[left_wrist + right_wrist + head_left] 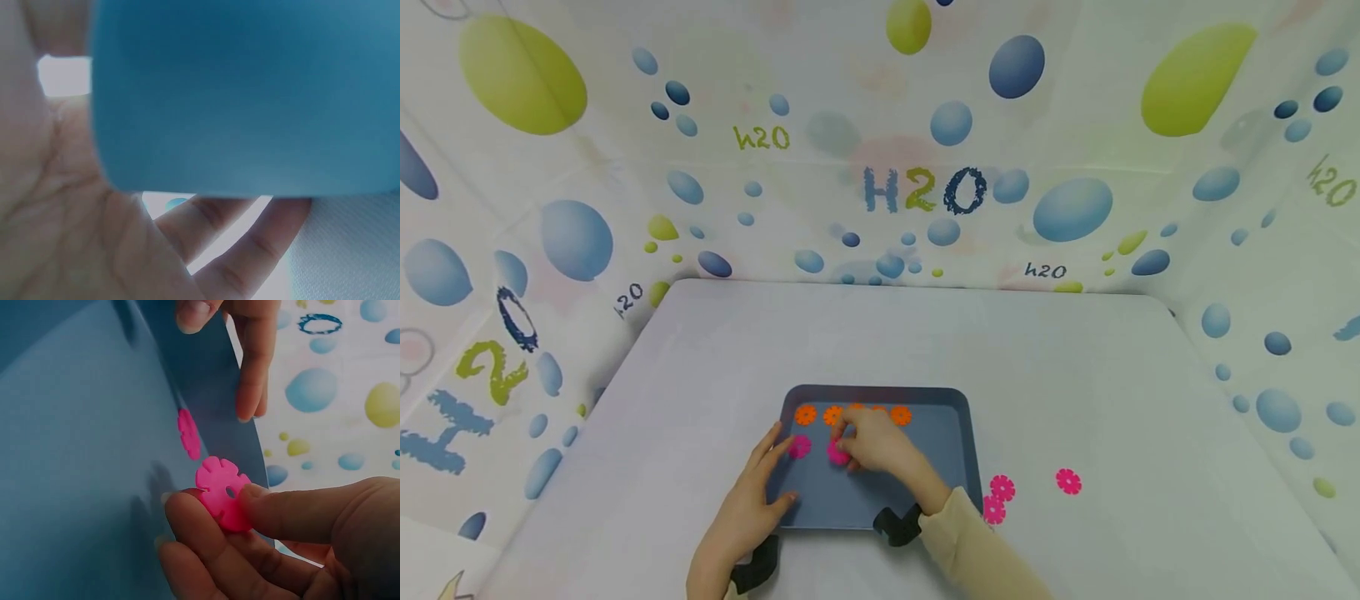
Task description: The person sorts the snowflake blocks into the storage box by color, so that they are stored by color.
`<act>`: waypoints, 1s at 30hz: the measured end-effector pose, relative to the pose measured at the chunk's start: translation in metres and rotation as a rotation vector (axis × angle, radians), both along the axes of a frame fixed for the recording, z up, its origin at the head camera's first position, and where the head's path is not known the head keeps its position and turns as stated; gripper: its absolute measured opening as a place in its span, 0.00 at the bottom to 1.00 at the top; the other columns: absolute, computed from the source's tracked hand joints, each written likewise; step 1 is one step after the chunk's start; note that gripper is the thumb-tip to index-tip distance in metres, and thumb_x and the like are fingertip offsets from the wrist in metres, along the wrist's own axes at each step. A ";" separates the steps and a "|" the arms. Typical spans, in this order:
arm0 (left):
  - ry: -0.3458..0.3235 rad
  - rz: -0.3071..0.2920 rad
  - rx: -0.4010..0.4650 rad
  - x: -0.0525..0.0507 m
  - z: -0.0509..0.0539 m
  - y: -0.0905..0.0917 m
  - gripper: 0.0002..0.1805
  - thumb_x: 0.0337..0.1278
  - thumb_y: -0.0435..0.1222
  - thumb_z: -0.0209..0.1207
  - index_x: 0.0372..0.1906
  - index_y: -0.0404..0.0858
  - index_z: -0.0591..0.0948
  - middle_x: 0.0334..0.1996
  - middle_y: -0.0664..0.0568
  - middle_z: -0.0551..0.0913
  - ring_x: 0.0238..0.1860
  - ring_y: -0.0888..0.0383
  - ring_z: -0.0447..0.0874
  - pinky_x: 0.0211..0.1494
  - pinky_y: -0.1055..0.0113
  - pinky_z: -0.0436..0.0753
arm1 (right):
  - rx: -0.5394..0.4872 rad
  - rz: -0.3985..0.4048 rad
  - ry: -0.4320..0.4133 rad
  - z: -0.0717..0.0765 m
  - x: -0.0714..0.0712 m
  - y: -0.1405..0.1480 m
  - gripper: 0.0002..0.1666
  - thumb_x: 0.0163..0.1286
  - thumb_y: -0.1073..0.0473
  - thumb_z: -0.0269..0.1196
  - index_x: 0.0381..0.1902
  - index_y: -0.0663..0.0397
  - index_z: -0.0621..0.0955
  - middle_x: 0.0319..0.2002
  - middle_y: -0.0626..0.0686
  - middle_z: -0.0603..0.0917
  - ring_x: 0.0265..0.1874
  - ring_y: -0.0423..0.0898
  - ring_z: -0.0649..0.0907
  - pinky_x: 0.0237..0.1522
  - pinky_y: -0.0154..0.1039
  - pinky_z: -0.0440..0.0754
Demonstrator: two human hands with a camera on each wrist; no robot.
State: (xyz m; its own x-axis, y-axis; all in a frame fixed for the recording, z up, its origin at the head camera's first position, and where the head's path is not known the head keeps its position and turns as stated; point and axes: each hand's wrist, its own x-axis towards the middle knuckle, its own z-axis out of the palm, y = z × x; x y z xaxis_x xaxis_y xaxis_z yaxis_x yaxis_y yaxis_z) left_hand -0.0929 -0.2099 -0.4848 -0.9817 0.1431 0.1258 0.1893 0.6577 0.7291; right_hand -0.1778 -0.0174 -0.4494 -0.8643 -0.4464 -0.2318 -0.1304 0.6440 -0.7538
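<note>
A blue-grey tray (850, 492) lies on the white table. Along its far side runs a row of several orange flower pieces (806, 415). One pink flower piece (801, 447) lies at the tray's left. My right hand (880, 442), over the tray, pinches another pink flower piece (219, 490) between thumb and fingers. My left hand (741, 508) rests at the tray's left edge, fingers spread and fairly straight. In the left wrist view the tray's underside (250, 100) covers part of that hand.
Right of the tray, two pink flower pieces (1002, 488) lie touching or overlapping, one close to the tray's edge. Another pink piece (1068, 482) lies farther right. A patterned cloth (925, 100) with blue and green spots stands behind and beside the table.
</note>
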 end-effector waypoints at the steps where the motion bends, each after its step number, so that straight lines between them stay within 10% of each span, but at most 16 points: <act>1: 0.002 0.000 -0.001 0.000 0.000 0.000 0.39 0.46 0.23 0.66 0.68 0.31 0.67 0.75 0.37 0.55 0.72 0.32 0.55 0.67 0.36 0.65 | 0.010 0.000 0.005 -0.001 0.000 -0.001 0.05 0.66 0.68 0.60 0.37 0.54 0.82 0.18 0.49 0.83 0.16 0.45 0.84 0.18 0.32 0.77; 30: -0.006 0.000 -0.001 0.001 -0.003 -0.003 0.39 0.46 0.23 0.66 0.68 0.31 0.67 0.75 0.37 0.55 0.72 0.32 0.56 0.68 0.37 0.64 | 0.011 -0.009 -0.031 -0.006 0.000 -0.008 0.09 0.66 0.67 0.61 0.43 0.58 0.83 0.27 0.53 0.86 0.21 0.40 0.78 0.21 0.32 0.74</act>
